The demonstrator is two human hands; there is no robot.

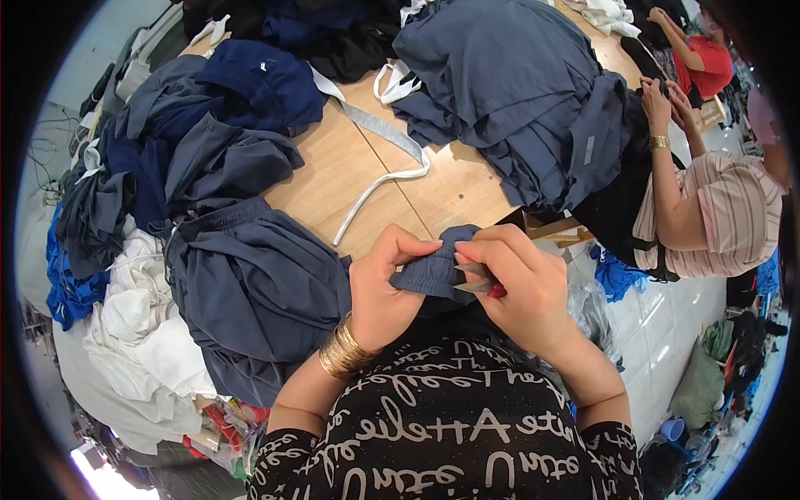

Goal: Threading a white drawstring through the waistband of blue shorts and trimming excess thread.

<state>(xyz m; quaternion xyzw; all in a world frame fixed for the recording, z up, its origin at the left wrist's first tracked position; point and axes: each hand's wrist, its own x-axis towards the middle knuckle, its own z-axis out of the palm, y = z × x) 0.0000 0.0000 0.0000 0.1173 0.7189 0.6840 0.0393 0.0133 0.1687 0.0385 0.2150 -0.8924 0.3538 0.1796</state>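
Observation:
Close in front of me, my left hand [385,287] grips the gathered elastic waistband [433,268] of a slate-blue garment between thumb and fingers. My right hand [527,287] pinches the band's upper right edge with thumb and forefinger. Small thread snips [475,283] are tucked in that same hand, their metal blades pointing left across the band and a bit of red showing near the fingers. Most of the held garment is hidden below my hands. A slate-blue garment with a gathered waist [258,283] lies just left of my left hand.
A wooden table [333,179] carries a large slate-blue garment pile [517,92], navy clothes [258,83] and a white-grey strip [383,129]. White fabric [142,317] is heaped at the left. A co-worker in a striped top [725,212] works at the right, another in red [708,67] beyond.

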